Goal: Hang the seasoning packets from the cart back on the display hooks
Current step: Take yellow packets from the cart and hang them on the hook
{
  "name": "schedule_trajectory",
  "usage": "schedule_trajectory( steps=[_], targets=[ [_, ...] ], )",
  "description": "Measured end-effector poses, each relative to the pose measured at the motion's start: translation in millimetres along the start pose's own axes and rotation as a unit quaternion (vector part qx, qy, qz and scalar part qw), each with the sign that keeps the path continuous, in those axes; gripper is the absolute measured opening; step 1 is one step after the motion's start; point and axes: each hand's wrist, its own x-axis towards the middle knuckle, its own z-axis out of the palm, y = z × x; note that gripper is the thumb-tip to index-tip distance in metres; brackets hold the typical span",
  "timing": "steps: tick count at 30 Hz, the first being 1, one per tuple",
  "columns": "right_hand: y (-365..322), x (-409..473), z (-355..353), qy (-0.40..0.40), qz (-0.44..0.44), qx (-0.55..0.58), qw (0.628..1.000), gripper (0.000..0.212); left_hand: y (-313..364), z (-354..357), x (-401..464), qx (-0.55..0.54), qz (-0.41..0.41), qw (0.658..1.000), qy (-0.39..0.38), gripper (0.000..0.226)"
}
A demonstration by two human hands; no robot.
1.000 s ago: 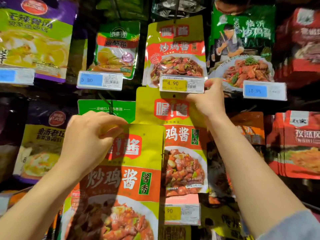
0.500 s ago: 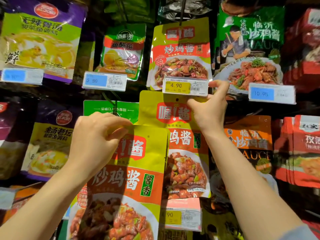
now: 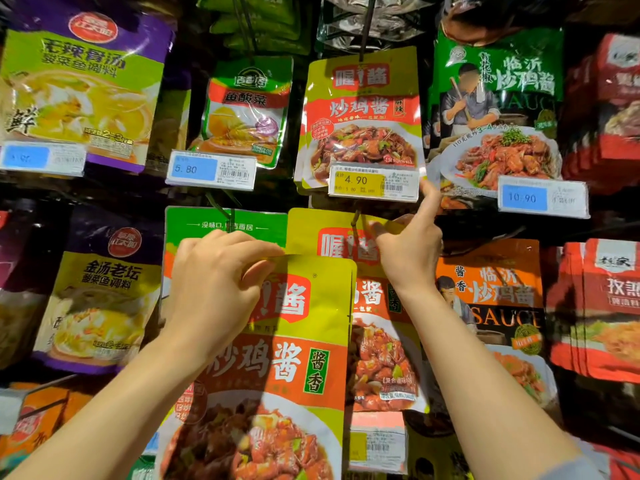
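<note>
Head camera faced a wall of hanging seasoning packets. The left hand [image 3: 214, 289] pinched the top edge of a yellow-and-orange packet [image 3: 287, 358] between thumb and curled fingers, holding it upright in front of the display, overlapping a green packet [image 3: 221, 225] behind it. The right hand [image 3: 408, 251] was raised just beside it, its thumb and fingers pinching the top of a matching hung packet [image 3: 377, 320] near the metal hook [image 3: 355, 221], while its index finger pointed up to touch the corner of the yellow 4.90 price tag [image 3: 372, 183]. Above that tag hung another yellow packet [image 3: 362, 116]; an orange sauce packet [image 3: 498, 296] hung to the right.
</note>
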Motion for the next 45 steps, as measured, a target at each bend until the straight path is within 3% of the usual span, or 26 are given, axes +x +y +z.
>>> schedule_trajectory(
  steps=[8, 12, 15, 18, 24, 26, 28, 29, 30, 32, 36, 39, 45],
  targets=[
    [11.2, -10.2, -0.5, -0.012, -0.032, -0.053, 0.998, 0.089, -2.9, -1.2, -5.7, -0.002, 0.006, 1.000, 0.004, 0.019],
    [17.6, -48.0, -19.6, 0.008, -0.141, -0.119, 0.983, 0.072, -1.3, 3.0, -7.7, 0.001, 0.001, 1.000, -0.001, 0.020],
    [26.3, -76.6, -22.1, -0.151, -0.248, -0.215, 0.933, 0.061, -1.2, 5.1, -7.9, 0.001, 0.001, 1.000, 0.007, 0.015],
    [32.0, -81.0, -17.4, -0.301, -0.214, -0.275, 0.888, 0.063, -3.6, 4.7, -6.5, -0.005, 0.006, 1.000, 0.015, 0.018],
    [45.8, -66.1, 1.0, -0.372, -0.132, -0.357, 0.847, 0.073, -1.2, -6.1, -3.3, -0.030, 0.008, 0.999, 0.007, 0.019],
    [45.8, -69.3, 2.3, -0.353, -0.122, -0.318, 0.872, 0.062, 0.5, -9.3, -1.5, -0.051, 0.007, 0.999, 0.000, 0.019],
    [33.4, -74.0, -6.0, -0.226, -0.085, -0.117, 0.963, 0.046, 2.5, -10.7, 0.4, -0.064, 0.000, 0.998, -0.003, 0.019],
    [23.3, -76.0, -13.9, -0.150, -0.060, 0.002, 0.987, 0.040, 3.4, -10.4, 1.8, -0.067, 0.000, 0.998, -0.003, 0.020],
    [11.3, -76.5, -22.6, -0.090, -0.050, 0.092, 0.990, 0.035, 4.3, -10.0, 3.4, -0.071, 0.002, 0.997, -0.002, 0.020],
    [-15.8, -73.5, -38.8, -0.076, -0.046, 0.172, 0.981, 0.027, 8.6, -9.0, 8.6, -0.085, 0.009, 0.996, -0.001, 0.022],
    [-43.6, -51.5, -54.1, -0.177, -0.069, 0.111, 0.975, 0.027, 25.8, -4.1, 23.7, -0.090, 0.046, 0.995, 0.009, 0.022],
    [-46.0, -36.4, -59.0, -0.137, -0.039, 0.130, 0.981, 0.019, 36.5, 1.1, 35.9, -0.058, 0.085, 0.994, 0.029, 0.019],
    [-49.0, -21.0, -65.5, -0.054, -0.078, 0.090, 0.991, 0.019, 37.1, 2.8, 53.5, -0.217, 0.010, 0.975, -0.040, 0.021]
  ],
)
